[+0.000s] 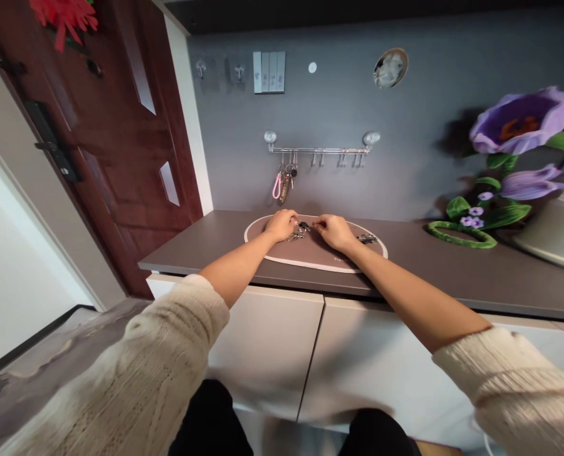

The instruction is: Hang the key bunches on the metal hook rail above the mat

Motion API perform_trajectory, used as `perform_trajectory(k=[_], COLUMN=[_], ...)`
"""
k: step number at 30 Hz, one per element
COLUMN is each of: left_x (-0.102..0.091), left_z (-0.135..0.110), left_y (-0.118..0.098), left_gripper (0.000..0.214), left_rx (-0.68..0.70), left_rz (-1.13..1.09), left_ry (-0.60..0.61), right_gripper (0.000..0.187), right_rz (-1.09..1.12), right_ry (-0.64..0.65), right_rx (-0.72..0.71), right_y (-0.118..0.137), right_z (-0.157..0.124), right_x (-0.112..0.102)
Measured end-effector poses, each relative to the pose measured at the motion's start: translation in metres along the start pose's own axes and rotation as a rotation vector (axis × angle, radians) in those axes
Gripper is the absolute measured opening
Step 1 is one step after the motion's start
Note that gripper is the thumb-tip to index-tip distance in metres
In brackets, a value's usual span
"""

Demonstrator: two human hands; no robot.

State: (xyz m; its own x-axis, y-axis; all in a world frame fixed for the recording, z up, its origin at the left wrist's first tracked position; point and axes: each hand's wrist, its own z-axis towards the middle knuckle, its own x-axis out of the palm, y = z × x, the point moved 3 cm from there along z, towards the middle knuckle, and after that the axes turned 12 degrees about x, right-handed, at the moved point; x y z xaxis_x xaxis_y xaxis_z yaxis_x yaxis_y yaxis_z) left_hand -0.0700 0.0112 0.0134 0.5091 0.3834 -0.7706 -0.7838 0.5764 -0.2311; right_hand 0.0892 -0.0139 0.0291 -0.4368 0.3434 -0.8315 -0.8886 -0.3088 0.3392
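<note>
My left hand (282,224) is over the left part of a brown oval mat (305,258) with a pale rim. Its fingers are closed on a bunch of keys (299,234), which includes a dark key or fob. Just right of that bunch, my right hand (333,232) has its fingers curled together in a pinch. Whatever lies between those fingertips is too small to make out. A second bunch of keys (367,239) rests on the mat's right side, beside my right wrist.
On the wall, a clear hook rail (319,151) carries hanging keys (286,182) with a pink strap. Purple artificial flowers (523,126) with a green looped base stand on the dark counter (419,266) at right, near a pale lampshade-like object (557,228). A red-brown door (106,126) is at left.
</note>
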Motion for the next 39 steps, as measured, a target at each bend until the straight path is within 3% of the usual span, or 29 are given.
perform_trajectory(k=[5,10,26,39], left_x=[0.005,0.01,-0.002,-0.007], left_z=[0.005,0.009,0.004,0.001], left_y=[0.002,0.006,-0.01,-0.032], left_gripper=[0.031,0.019,0.02,0.02], left_rx=[-0.031,-0.023,0.129,0.233], left_rz=[0.04,0.006,0.008,-0.035], left_ry=[0.067,0.1,-0.076,-0.138], right_gripper=[0.023,0.022,0.021,0.016], right_rz=[-0.046,-0.039,0.064,0.193], right_ry=[0.014,0.023,-0.035,-0.123], right_rx=[-0.014,-0.02,0.027,-0.04], right_y=[0.0,0.002,0.003,0.002], right_z=[-0.001,-0.001,-0.005,-0.002], right_x=[0.002,0.002,-0.003,-0.002])
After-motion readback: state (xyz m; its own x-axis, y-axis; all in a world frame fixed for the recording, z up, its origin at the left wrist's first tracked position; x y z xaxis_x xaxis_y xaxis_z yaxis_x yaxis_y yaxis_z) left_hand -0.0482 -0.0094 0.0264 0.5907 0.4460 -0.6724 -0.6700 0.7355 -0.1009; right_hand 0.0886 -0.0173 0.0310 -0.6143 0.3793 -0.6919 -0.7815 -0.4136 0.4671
